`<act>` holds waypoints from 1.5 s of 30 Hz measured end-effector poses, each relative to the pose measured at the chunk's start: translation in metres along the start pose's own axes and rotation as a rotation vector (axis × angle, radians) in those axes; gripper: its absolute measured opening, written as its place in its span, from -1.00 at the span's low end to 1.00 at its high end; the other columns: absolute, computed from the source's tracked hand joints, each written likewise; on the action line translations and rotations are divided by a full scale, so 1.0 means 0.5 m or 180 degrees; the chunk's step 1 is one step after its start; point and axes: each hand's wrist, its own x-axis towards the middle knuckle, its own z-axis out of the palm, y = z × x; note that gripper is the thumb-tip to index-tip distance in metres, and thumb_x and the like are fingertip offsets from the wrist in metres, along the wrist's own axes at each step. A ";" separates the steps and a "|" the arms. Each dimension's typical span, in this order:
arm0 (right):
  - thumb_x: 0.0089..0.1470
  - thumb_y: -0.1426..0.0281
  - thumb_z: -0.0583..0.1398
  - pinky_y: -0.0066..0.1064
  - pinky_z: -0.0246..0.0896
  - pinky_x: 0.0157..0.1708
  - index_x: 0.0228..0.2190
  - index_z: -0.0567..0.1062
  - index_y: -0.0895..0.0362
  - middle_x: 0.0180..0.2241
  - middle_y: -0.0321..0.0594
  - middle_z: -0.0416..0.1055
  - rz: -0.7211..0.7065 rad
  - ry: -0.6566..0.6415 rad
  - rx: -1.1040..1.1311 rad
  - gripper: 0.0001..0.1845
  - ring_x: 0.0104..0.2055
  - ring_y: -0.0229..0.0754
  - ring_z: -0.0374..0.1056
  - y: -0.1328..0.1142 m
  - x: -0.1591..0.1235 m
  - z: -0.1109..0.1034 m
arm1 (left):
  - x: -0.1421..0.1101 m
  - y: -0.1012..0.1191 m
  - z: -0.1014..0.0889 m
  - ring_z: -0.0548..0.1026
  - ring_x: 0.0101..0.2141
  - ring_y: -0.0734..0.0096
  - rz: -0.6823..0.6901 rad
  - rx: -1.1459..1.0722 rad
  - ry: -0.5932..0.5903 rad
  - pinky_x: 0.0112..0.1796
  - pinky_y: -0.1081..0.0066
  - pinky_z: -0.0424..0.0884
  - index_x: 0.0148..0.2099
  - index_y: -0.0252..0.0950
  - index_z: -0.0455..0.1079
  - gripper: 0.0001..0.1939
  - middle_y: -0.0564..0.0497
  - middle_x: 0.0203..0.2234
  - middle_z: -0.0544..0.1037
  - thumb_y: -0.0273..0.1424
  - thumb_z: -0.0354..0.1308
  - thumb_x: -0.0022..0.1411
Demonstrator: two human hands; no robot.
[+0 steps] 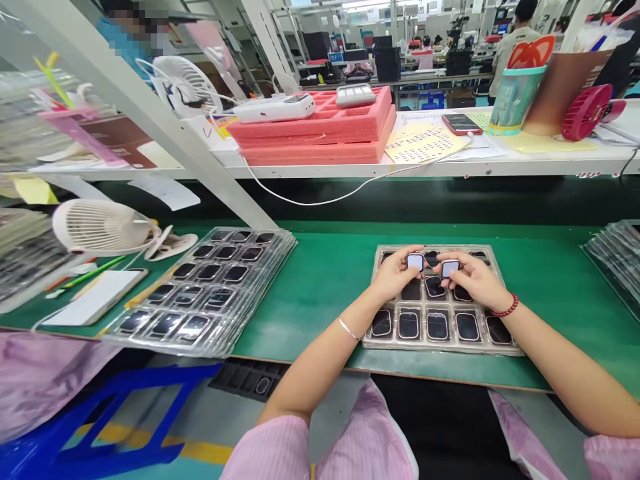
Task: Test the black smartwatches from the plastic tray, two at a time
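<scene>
Two small, rounded-square, dark-rimmed pieces with pale faces — one point(415, 262) in the left hand point(393, 277), one point(449, 269) in the right hand point(477, 280) — above the twelve o'clock part of a clear plastic compartmented tray point(440, 347) on the green desk point(310, 287). Fingers of both hands narrowed, each pinching its piece. Good handling probably calls for light pressure on the rims, faces untouched. Faces point up towards six o'clock; outlines look nearly square, so the long axis cannot be told.

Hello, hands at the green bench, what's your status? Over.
Left hand: holding pale-faced square piece. Right hand: holding similar piece. Both above tray of dark squares. White cable beyond, touching neither hand.
</scene>
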 end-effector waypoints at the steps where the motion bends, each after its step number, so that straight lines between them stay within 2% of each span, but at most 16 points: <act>1: 0.08 0.35 0.19 -0.37 0.43 -0.45 -0.02 0.42 0.15 -0.14 -0.05 0.54 -0.0006 -0.0010 0.0006 -0.61 -0.38 -0.20 0.51 0.001 0.001 0.000 | 0.001 0.000 -0.001 0.52 -0.40 0.47 0.0005 -0.0006 0.0003 -0.30 0.43 0.47 0.13 -0.32 0.32 -0.46 -0.08 -0.23 0.59 -0.48 0.19 0.06; 6: 0.05 0.35 0.19 -0.42 0.40 -0.48 -0.03 0.39 0.12 -0.16 -0.09 0.55 0.0017 -0.0055 0.0027 -0.60 -0.37 -0.20 0.52 0.001 0.002 0.000 | 0.001 0.005 0.001 0.50 -0.45 0.49 0.0037 0.0020 -0.0006 -0.34 0.46 0.47 0.10 -0.32 0.35 -0.49 -0.07 -0.28 0.59 -0.46 0.22 0.06; 13: 0.00 0.42 0.16 -0.47 0.37 -0.50 -0.08 0.41 0.09 -0.18 -0.15 0.55 0.0168 -0.0074 -0.0032 -0.63 -0.40 -0.24 0.51 -0.003 0.008 0.000 | 0.003 0.008 -0.006 0.51 -0.43 0.44 -0.0019 0.0117 0.0085 -0.31 0.39 0.49 0.10 -0.33 0.36 -0.48 -0.05 -0.31 0.59 -0.39 0.24 0.05; 17: -0.02 0.46 0.16 -0.44 0.40 -0.45 -0.06 0.40 0.11 -0.15 -0.13 0.53 0.0142 -0.0053 -0.0013 -0.58 -0.38 -0.23 0.51 -0.004 0.005 -0.001 | -0.001 0.013 0.000 0.53 -0.39 0.43 -0.0138 0.0127 0.0082 -0.26 0.39 0.50 0.13 -0.35 0.31 -0.42 -0.05 -0.28 0.59 -0.48 0.20 0.00; 21: -0.04 0.47 0.18 -0.40 0.42 -0.40 -0.01 0.37 0.12 -0.09 -0.09 0.52 0.0068 -0.0042 0.0031 -0.52 -0.31 -0.20 0.52 0.002 0.002 -0.004 | 0.000 0.006 0.005 0.54 -0.32 0.44 -0.0063 0.0084 0.0062 -0.21 0.41 0.48 0.10 -0.32 0.31 -0.43 -0.05 -0.24 0.57 -0.55 0.18 -0.03; 27: 0.04 0.41 0.18 -0.40 0.42 -0.43 -0.04 0.40 0.14 -0.13 -0.06 0.54 0.0083 0.0012 0.0012 -0.61 -0.36 -0.18 0.53 0.002 0.000 -0.002 | 0.002 -0.004 0.005 0.50 -0.40 0.47 0.0023 -0.0151 -0.0043 -0.33 0.44 0.47 -0.04 -0.37 0.38 -0.61 -0.06 -0.33 0.55 -0.42 0.25 0.05; 32: 0.05 0.35 0.22 -0.42 0.39 -0.48 -0.07 0.43 0.13 -0.16 -0.06 0.55 0.0169 0.0042 0.0042 -0.63 -0.38 -0.19 0.52 -0.005 -0.002 -0.001 | -0.002 0.000 0.006 0.48 -0.49 0.51 -0.0053 -0.0128 -0.0011 -0.45 0.51 0.42 -0.08 -0.38 0.40 -0.62 -0.04 -0.38 0.56 -0.33 0.30 0.05; 37: 0.12 0.26 0.19 -0.48 0.34 -0.53 -0.17 0.46 0.15 -0.24 -0.10 0.56 0.0207 0.0087 0.0063 -0.72 -0.45 -0.25 0.48 -0.008 -0.003 -0.005 | -0.003 0.002 0.001 0.48 -0.57 0.53 -0.0295 0.0120 0.0004 -0.64 0.61 0.19 -0.11 -0.39 0.43 -0.60 -0.06 -0.42 0.57 -0.17 0.22 0.14; 41: 0.11 0.25 0.21 -0.48 0.31 -0.58 -0.24 0.46 0.15 -0.37 -0.18 0.54 0.0138 0.0061 -0.0052 -0.76 -0.55 -0.31 0.38 -0.007 -0.005 -0.006 | -0.004 0.002 0.003 0.51 -0.55 0.52 -0.0280 0.0049 -0.0012 -0.64 0.61 0.19 -0.10 -0.38 0.43 -0.56 -0.07 -0.39 0.58 -0.10 0.17 0.17; 45: 0.09 0.25 0.24 -0.47 0.31 -0.59 -0.26 0.45 0.15 -0.42 -0.21 0.51 0.0170 0.0039 -0.0113 -0.76 -0.58 -0.32 0.32 -0.007 -0.009 -0.006 | -0.005 0.002 0.006 0.53 -0.52 0.50 -0.0282 -0.0046 -0.0021 -0.64 0.62 0.23 -0.09 -0.37 0.42 -0.54 -0.09 -0.36 0.57 -0.08 0.15 0.18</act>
